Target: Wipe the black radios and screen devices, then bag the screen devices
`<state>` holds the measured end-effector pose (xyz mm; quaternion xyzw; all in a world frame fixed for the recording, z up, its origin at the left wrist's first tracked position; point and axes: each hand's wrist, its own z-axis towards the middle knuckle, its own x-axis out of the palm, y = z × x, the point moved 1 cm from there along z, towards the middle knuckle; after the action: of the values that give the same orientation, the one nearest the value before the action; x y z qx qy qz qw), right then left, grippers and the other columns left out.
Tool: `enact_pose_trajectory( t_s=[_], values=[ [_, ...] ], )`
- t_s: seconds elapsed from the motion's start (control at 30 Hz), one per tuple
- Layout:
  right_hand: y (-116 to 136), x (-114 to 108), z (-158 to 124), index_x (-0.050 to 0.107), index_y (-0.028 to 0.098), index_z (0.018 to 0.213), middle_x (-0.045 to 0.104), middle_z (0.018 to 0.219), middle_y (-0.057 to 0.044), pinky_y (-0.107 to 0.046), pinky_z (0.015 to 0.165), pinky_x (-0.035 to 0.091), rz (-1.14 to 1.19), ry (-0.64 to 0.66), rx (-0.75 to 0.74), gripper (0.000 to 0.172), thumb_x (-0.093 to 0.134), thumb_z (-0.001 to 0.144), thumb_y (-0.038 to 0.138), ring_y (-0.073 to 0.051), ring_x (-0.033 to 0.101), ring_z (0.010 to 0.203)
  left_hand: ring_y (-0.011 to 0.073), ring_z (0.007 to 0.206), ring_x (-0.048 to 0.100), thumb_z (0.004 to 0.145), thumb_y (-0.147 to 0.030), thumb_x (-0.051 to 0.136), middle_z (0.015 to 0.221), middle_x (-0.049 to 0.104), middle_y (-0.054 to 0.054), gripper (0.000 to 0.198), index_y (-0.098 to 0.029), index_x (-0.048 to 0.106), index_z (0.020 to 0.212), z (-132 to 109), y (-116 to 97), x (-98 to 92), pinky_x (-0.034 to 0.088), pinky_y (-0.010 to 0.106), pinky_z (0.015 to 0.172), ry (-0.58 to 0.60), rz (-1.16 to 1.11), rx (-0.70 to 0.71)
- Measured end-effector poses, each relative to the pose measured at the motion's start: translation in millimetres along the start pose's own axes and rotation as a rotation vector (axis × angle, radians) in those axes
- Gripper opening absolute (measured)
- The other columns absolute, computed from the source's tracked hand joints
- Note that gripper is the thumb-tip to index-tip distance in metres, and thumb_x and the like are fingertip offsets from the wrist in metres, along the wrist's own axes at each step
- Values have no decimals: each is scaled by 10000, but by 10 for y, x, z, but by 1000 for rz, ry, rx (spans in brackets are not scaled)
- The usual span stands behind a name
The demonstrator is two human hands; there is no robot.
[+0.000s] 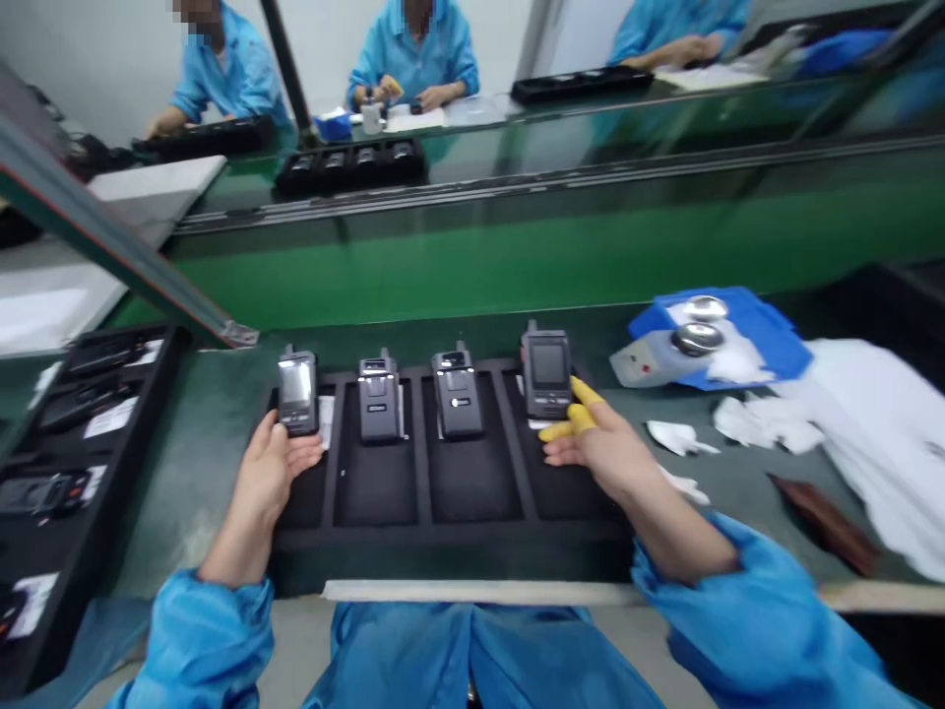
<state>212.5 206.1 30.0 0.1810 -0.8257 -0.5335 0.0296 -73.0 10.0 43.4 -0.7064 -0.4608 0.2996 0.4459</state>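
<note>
A black tray [472, 532] with several compartments lies in front of me. My left hand [270, 458] is closed at the lower end of a handheld radio [298, 392] with a lit screen, over the leftmost compartment. At the rightmost compartment my right hand [601, 438], with yellow finger covers, grips the lower right corner of a screen-fronted handheld radio [547, 372]. Between the hands, a grey radio [379, 399] and another grey radio [458, 394] lie in the middle compartments, a short antenna on top of each. White paper shows partly beneath the radios.
At left stands another black tray [110, 512] of radios and paper slips. On the right are a white bottle [650, 359] with a metal top, a blue cloth or bag [775, 340], crumpled white wipes [768, 421] and a brown strip [827, 522]. Co-workers in blue sit beyond a green partition [443, 271].
</note>
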Motion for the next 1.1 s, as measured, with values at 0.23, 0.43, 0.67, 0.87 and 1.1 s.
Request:
enact_pose_trajectory(
  t_s=[0.23, 0.43, 0.67, 0.87, 1.1],
  values=[
    [242, -109, -154, 223, 147, 1457, 565, 501, 55, -227, 479, 462, -670, -202, -29, 699, 428, 790, 109, -124, 535, 406, 115, 404, 546, 885, -173, 429, 525, 606, -35, 403, -130, 364, 1280, -196, 7, -64, 446, 183, 404, -36, 194, 203],
    [347, 421, -391, 402, 141, 1369, 655, 848, -105, -291, 574, 469, -1094, -49, -521, 539, 472, 855, 288, -215, 631, 668, 277, 841, 607, 669, -422, 699, 929, 630, 100, 643, -176, 498, 1229, -549, 119, 331, 481, 406, 784, 11, 795, 679],
    [227, 969, -411, 292, 34, 1411, 578, 982, -215, -313, 521, 474, -1300, 49, -501, 736, 563, 835, 403, -247, 649, 632, 328, 825, 577, 711, -415, 696, 752, 577, 97, 768, -105, 421, 1358, -527, 169, 725, 416, 415, 828, -14, 1123, 761],
    [296, 817, -397, 247, 29, 1423, 577, 1034, -220, -428, 724, 505, -1063, 59, -427, 779, 589, 804, 354, -335, 653, 844, 329, 856, 610, 642, -343, 760, 819, 612, 106, 774, -145, 446, 1322, -517, 79, 626, 442, 425, 829, 7, 915, 627],
    [363, 824, -310, 293, 170, 1358, 626, 782, -11, -336, 633, 552, 243, 269, 27, 558, 467, 857, 343, -149, 631, 568, 144, 591, 621, 812, -301, 555, 720, 619, 21, 274, -168, 514, 1048, -371, -49, 679, 521, 265, 596, 200, -164, -8]
  ],
)
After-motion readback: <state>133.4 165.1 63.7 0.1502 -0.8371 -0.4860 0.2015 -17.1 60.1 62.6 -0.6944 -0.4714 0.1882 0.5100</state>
